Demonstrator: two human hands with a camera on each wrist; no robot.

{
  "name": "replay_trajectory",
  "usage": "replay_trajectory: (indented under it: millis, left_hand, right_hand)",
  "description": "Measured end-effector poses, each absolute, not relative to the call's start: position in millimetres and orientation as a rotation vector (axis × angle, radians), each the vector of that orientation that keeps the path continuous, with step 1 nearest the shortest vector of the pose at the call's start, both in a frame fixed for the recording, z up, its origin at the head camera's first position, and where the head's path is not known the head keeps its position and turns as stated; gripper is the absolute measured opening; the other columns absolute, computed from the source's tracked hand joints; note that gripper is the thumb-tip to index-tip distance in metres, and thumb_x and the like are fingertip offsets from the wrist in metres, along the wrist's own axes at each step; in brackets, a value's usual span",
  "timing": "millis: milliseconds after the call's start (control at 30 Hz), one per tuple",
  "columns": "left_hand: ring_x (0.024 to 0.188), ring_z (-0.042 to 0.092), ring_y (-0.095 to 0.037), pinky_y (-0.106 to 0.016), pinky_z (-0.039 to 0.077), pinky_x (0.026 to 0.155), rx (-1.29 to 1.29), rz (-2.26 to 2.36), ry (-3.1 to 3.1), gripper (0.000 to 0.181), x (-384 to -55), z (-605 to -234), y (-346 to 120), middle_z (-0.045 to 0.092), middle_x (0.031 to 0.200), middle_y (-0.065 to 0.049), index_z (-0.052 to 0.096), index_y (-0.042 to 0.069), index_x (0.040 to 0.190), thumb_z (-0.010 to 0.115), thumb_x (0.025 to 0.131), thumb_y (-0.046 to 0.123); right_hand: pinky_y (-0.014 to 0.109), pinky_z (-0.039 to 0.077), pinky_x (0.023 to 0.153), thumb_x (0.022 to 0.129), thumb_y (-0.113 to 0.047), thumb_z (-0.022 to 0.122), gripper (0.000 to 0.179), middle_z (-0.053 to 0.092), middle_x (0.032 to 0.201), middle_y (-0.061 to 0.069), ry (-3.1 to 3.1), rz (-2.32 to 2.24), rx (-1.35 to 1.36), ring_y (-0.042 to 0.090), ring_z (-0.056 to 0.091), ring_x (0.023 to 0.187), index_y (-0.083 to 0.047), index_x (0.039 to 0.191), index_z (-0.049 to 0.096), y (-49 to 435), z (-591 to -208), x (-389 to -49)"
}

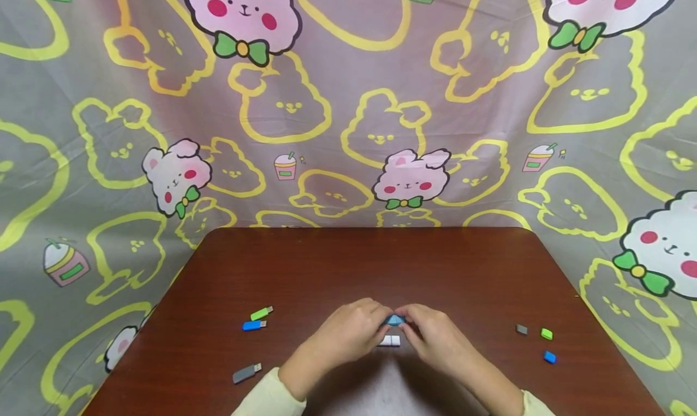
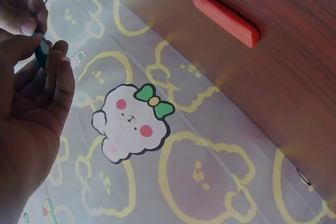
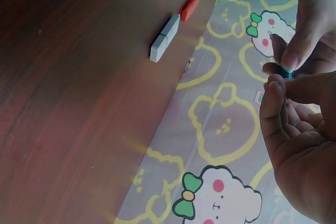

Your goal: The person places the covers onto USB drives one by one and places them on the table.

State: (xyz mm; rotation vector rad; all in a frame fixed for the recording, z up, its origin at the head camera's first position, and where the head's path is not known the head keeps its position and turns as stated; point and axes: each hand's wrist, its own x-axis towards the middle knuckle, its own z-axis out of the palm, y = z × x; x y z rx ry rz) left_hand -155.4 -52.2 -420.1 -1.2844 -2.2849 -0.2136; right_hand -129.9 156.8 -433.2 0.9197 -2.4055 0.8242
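Above the near middle of the table, my left hand (image 1: 345, 331) and right hand (image 1: 435, 337) meet fingertip to fingertip. Between them they pinch a light-blue flash drive (image 1: 394, 320), one hand at each end, and the fingers cover most of it. In the left wrist view it looks like a dark teal piece (image 2: 42, 53) between thumbs and fingertips. Below the hands, a white flash drive (image 1: 389, 341) with its cap on lies on the table. A red stick-shaped piece (image 2: 226, 18) lies near it in both wrist views; the hands and arms hide it from the head view.
Left on the brown table (image 1: 327, 259) lie uncapped flash drives: green (image 1: 260, 314), blue (image 1: 252, 326) and grey (image 1: 247, 373), metal plugs pointing right. On the right are a grey cap (image 1: 521, 329), a green cap (image 1: 547, 334) and a blue cap (image 1: 550, 357). A patterned curtain (image 1: 337, 150) hangs behind.
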Motion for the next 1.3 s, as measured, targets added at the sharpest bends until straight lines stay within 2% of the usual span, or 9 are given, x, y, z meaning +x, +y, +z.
replay_trajectory:
  millis: [367, 767, 1000, 1300]
  left_hand:
    - [0.089, 0.066, -0.008, -0.020, 0.054, 0.079, -1.294, -0.257, -2.387, 0.020, -152.8, -425.7, -49.8, 0.070, 0.094, 0.006, 0.071, 0.012, 0.108, 0.073, 0.094, 0.026]
    - [0.093, 0.063, -0.009, -0.025, 0.052, 0.080, -1.286, -0.132, -2.462, 0.036, -155.0, -425.8, -54.9, 0.071, 0.105, 0.008, 0.068, 0.017, 0.122, 0.072, 0.093, 0.038]
    - [0.096, 0.063, -0.010, -0.028, 0.051, 0.079, -1.248, -0.103, -2.508, 0.035, -157.1, -428.9, -66.1, 0.071, 0.107, 0.008, 0.069, 0.019, 0.121, 0.071, 0.094, 0.040]
    - [0.103, 0.062, -0.012, -0.033, 0.048, 0.091, -1.178, -0.170, -2.637, 0.029, -160.3, -437.6, -91.4, 0.071, 0.110, 0.007, 0.072, 0.018, 0.117, 0.071, 0.094, 0.035]
  right_hand:
    - [0.025, 0.055, 0.066, 0.085, -0.007, 0.079, 0.018, 0.071, 0.088, -0.008, -2.542, 0.944, 0.847, -0.001, 0.062, 0.078, -0.012, 0.099, 0.069, 162.7, -439.5, -129.6]
    - [0.019, 0.045, 0.057, 0.086, -0.007, 0.079, 0.021, 0.061, 0.077, -0.016, -2.633, 0.933, 0.775, -0.004, 0.051, 0.067, -0.018, 0.098, 0.065, 180.3, -440.5, -129.5]
    - [0.021, 0.046, 0.058, 0.084, -0.007, 0.080, 0.021, 0.063, 0.076, -0.016, -2.655, 0.910, 0.720, -0.005, 0.052, 0.067, -0.017, 0.097, 0.066, 188.4, -445.1, -130.7]
    - [0.021, 0.040, 0.054, 0.084, -0.011, 0.079, 0.019, 0.054, 0.071, -0.017, -2.779, 0.834, 0.608, -0.003, 0.044, 0.061, -0.018, 0.098, 0.067, 202.9, -452.9, -134.2]
